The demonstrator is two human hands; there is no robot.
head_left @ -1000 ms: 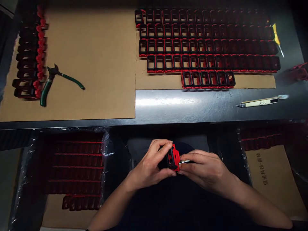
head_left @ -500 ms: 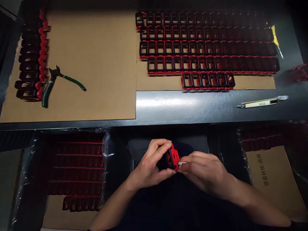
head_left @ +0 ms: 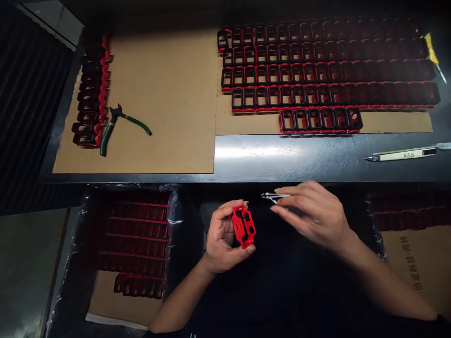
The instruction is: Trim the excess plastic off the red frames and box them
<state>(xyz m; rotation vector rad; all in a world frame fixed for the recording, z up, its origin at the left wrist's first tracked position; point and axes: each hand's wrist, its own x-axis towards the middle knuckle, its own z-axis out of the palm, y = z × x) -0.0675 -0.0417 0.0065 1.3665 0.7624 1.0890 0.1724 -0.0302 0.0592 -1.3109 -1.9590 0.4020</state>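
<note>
My left hand [head_left: 225, 237] grips a small red plastic frame [head_left: 241, 230] by its ends, fingers behind and thumb at the lower end. Its red face, with several cut-outs and a round hole, is turned up toward me. To the right and a little higher, my right hand [head_left: 313, 211] pinches a small silvery metal tool [head_left: 276, 195] between thumb and fingers. Thin prongs stick out leftward from the fingertips, apart from the frame; the exact kind of tool is unclear.
Rows of black-and-red frames [head_left: 296, 96] stand on cardboard at the back right. Green-handled cutting pliers [head_left: 113, 117] lie on the left cardboard [head_left: 169, 103] beside more frames. A cutter marked A55 [head_left: 408, 155] rests on the metal bench. Plastic-lined boxes with frames flank my lap.
My right hand has drawn the metal tool up and away from the frame. In my left hand, the frame has turned to show its red face. The view has shifted left.
</note>
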